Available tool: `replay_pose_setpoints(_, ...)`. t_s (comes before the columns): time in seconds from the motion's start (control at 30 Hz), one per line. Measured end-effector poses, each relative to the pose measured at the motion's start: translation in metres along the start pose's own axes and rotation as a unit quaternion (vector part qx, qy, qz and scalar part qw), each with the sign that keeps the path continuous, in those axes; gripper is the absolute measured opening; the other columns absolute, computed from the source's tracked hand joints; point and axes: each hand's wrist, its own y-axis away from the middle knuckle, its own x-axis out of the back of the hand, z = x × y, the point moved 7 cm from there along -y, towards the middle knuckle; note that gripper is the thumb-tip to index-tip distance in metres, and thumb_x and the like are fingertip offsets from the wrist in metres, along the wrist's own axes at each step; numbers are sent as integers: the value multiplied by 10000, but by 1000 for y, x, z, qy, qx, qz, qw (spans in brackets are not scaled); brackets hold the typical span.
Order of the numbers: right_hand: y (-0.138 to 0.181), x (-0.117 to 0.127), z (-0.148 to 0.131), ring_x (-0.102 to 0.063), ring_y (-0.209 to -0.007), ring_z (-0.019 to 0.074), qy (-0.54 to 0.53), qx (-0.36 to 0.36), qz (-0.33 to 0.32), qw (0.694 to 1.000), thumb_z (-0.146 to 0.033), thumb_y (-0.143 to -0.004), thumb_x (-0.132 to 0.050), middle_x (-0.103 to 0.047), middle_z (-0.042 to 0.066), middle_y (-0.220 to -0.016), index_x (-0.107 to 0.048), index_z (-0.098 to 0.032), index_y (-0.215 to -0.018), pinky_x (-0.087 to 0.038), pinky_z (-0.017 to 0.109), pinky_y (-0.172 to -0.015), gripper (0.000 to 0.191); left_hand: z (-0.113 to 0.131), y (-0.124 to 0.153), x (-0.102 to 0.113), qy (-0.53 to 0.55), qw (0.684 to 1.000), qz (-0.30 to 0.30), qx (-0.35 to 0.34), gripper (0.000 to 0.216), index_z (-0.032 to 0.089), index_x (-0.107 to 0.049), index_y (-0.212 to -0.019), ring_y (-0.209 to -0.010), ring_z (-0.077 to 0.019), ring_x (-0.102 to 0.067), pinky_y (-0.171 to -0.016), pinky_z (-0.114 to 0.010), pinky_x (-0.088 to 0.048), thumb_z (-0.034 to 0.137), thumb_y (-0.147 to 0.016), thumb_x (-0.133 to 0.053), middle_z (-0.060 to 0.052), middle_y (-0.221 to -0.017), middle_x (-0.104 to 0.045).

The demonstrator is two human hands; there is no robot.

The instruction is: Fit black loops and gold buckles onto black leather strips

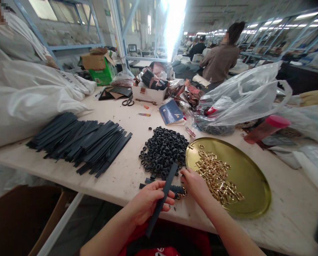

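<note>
A bright light glares beside blue racks.

No complete word or number is legible. Markings are located as follows. White sack: dark printed characters near its far end, distorted by folds, unreadable. Green box: small pale label at the lower front, too small to read. White carton: faint print on the front panel, unreadable. Blue booklet: small light emblem on the cover, indistinct. Red garment: white lettering, partly visible at the bottom edge, apparently including an "e".
</note>
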Motion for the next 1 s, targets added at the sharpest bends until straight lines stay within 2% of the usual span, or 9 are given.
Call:
replay_pose_setpoints(0.1, 5, 11, 7, -556, -834, 178, -107, -22, 29, 994, -170, -807, -431, -588, 63, -908, -568, -189, -935, -388, 271, -721, 189, -4, -3, -2, 4, 1000, 4, 7, 286, 129, -524, -955, -645, -95, -587, -530, -168, -458, 94, -672, -546, -68, -858, -599)
replay_pose_setpoints(0.2, 15, 15, 16, -554, -745, 180, -286, -78, 40, 954, -237, -772, -500, -598, 39, -798, -569, -180, -841, -408, 293, -687, 113, -7, -5, -4, 6, 1000, 6, 7, 279, 130, -530, -949, -638, -94, -590, -525, -168, -461, 85, -674, -541, -65, -847, -602)
replay_pose_setpoints(0.33, 29, 12, 14, -501, -592, 139, -501, -139, 17, 854, -325, -686, -622, -553, -17, -639, -544, -178, -715, -398, 269, -593, 169, -2, -10, -4, 25, 999, 23, -11, 244, 135, -544, -916, -648, -98, -603, -543, -173, -476, 85, -680, -579, -50, -818, -612)
replay_pose_setpoints(0.47, 39, 7, -1, -486, -591, 113, -651, -158, -4, 743, -360, -661, -670, -563, -24, -637, -546, -171, -684, -389, 242, -602, 227, 39, -11, 1, 136, 977, 53, -153, 123, 146, -544, -848, -803, -121, -616, -757, -244, -490, 121, -731, -575, -45, -882, -633)
replay_pose_setpoints(0.53, 42, 3, -8, -456, -546, 92, -700, -166, -7, 695, -386, -675, -662, -558, -26, -623, -537, -167, -653, -376, 222, -562, 253, 57, -11, -2, 159, 963, 52, -210, 113, 155, -534, -882, -894, -137, -599, -833, -283, -462, 137, -770, -536, -51, -939, -639)
replay_pose_setpoints(0.6, 44, 0, -16, -420, -504, 73, -743, -172, -7, 647, -412, -688, -647, -550, -27, -612, -527, -164, -631, -353, 201, -509, 281, 64, -13, -7, 146, 963, 55, -222, 138, 166, -517, -931, -945, -148, -583, -845, -298, -447, 147, -794, -504, -59, -981, -642)
replay_pose_setpoints(0.77, 49, -8, -28, -419, -474, 48, -815, -201, -25, 542, -362, -671, -682, -528, -53, -565, -554, -168, -676, -330, 158, -454, 232, 50, -19, -4, 108, 965, 132, -201, 165, 184, -481, -984, -836, -114, -582, -673, -218, -441, 180, -823, -445, -59, -1076, -619)
replay_pose_setpoints(0.87, 55, -10, -29, -468, -480, 51, -833, -225, -24, 504, -303, -644, -712, -574, -43, -593, -583, -176, -750, -363, 153, -450, 210, 41, -20, 2, 106, 963, 165, -184, 156, 180, -465, -974, -714, -90, -564, -582, -190, -417, 170, -824, -426, -64, -1097, -606)
replay_pose_setpoints(1.0, 59, -11, -33, -532, -499, 58, -843, -236, -32, 482, -261, -647, -710, -613, -30, -645, -602, -183, -877, -451, 162, -485, 266, 38, -20, 6, 111, 962, 161, -188, 190, 188, -454, -969, -779, -97, -571, -604, -188, -434, 139, -786, -469, -64, -1141, -572)
